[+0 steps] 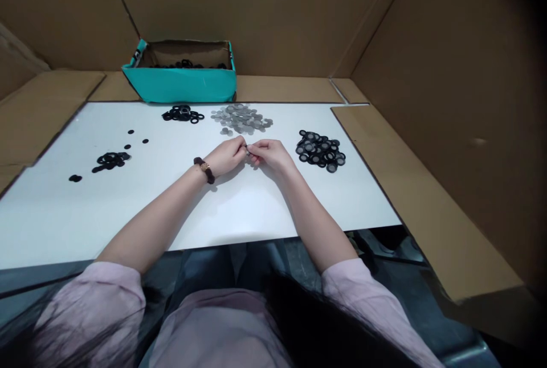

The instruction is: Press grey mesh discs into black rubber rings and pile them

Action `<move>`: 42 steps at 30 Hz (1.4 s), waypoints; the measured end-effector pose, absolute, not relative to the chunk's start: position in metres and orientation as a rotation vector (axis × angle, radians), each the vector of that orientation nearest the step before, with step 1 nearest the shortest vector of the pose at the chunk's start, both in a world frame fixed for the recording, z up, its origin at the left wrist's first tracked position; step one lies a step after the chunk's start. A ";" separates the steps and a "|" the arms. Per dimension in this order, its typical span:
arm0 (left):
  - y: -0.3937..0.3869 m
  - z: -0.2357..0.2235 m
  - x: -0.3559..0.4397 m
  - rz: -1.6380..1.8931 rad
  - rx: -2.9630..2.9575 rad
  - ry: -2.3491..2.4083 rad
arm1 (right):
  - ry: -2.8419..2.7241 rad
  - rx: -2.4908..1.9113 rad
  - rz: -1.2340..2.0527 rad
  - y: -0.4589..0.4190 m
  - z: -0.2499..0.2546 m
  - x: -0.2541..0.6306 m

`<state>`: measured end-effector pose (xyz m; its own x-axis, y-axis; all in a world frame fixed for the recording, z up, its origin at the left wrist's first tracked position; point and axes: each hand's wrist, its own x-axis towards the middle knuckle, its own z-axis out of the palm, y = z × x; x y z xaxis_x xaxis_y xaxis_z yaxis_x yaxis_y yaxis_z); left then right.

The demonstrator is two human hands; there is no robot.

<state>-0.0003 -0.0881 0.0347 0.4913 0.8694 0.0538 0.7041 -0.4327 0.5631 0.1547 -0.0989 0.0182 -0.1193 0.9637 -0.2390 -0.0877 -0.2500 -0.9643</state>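
Note:
Over the middle of the white table, my left hand [226,157] and my right hand [271,154] meet fingertip to fingertip. Both are closed in a pinch on a small black-and-grey piece [247,151], mostly hidden by the fingers; it resembles the ringed discs nearby. Just beyond the hands lies a heap of thin grey discs [243,117]. To the right of my right hand is a pile of black rings with grey discs in them [318,150]. Plain black rings [183,113] lie in a cluster behind my left hand. A dark beaded bracelet [205,169] circles my left wrist.
A turquoise box [188,86] with more black rings inside stands at the back. On the left lie another pile of black rings [111,159] and several loose black pieces [76,178]. Cardboard walls [290,15] enclose the table [239,214] at the back and sides.

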 end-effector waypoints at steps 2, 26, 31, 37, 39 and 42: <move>-0.087 0.033 -0.001 0.568 2.191 1.286 | -1.061 -1.228 1.535 -0.099 0.019 0.154; -0.084 0.043 -0.009 0.450 1.563 1.041 | -1.356 -1.228 1.548 -0.104 0.023 0.154; -0.082 0.039 -0.006 0.542 1.398 1.056 | -1.427 -1.273 1.396 -0.103 0.021 0.153; -0.082 0.037 -0.006 0.603 1.436 1.156 | -1.387 -1.262 1.336 -0.103 0.019 0.150; -0.082 0.033 -0.006 0.585 1.456 1.150 | -1.402 -1.291 1.340 -0.103 0.019 0.150; -0.082 0.032 -0.007 0.483 1.480 1.089 | -1.461 -1.324 1.394 -0.103 0.021 0.153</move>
